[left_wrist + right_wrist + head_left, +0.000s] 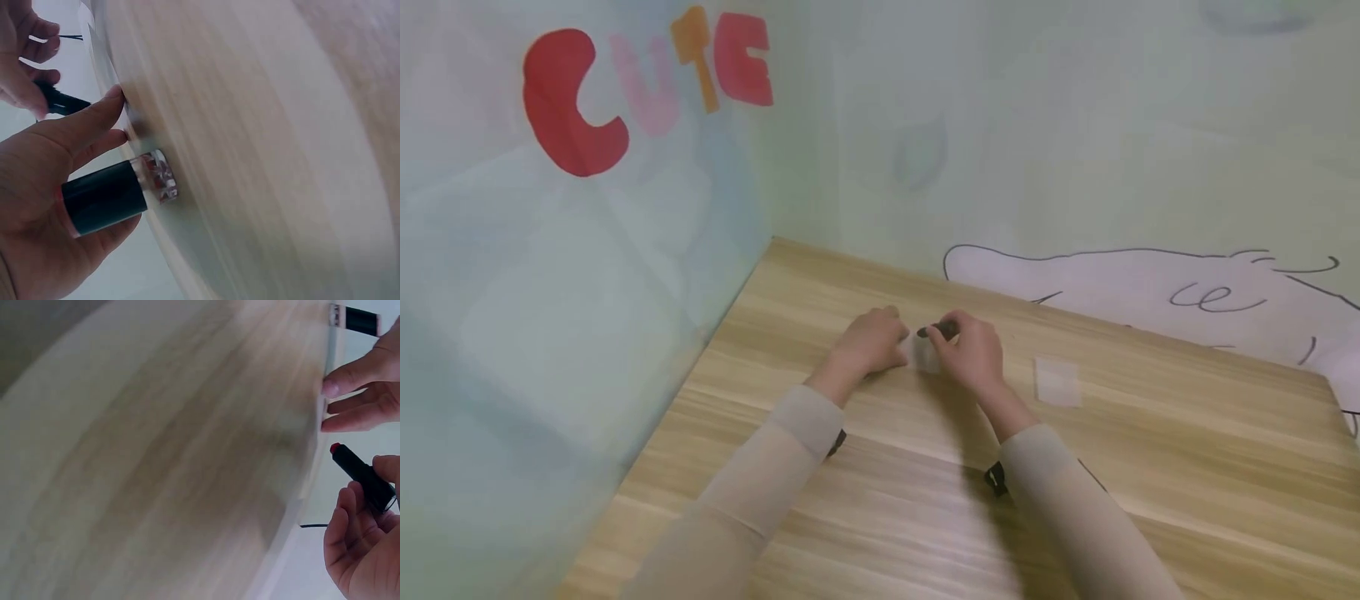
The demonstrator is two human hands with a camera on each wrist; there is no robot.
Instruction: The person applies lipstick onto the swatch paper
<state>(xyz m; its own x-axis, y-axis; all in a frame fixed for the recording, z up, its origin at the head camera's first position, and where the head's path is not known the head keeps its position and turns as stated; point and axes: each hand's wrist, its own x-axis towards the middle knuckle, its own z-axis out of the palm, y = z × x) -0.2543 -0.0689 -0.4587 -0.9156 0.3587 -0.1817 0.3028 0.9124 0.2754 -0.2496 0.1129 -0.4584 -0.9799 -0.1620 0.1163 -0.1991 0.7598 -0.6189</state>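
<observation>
My right hand [973, 354] grips a black lipstick [359, 472] between thumb and fingers. Its red tip points toward the left hand and stands just above a small pale sheet [927, 357] on the table. The left hand [871, 343] rests at that sheet's left edge, with its fingertips touching it and its fingers extended. By the left palm, in the left wrist view, a black cylinder [106, 197] with a clear, patterned end stands on the table. The left sleeve mostly hides a dark object [837, 442] in the head view.
A second pale square sheet [1057, 382] lies to the right on the wood-grain table [880, 517]. Beside the right sleeve is a small black object [996, 478], partly covered. Covered walls bound the table at the left and back, with coloured letters [576, 108] on the left one.
</observation>
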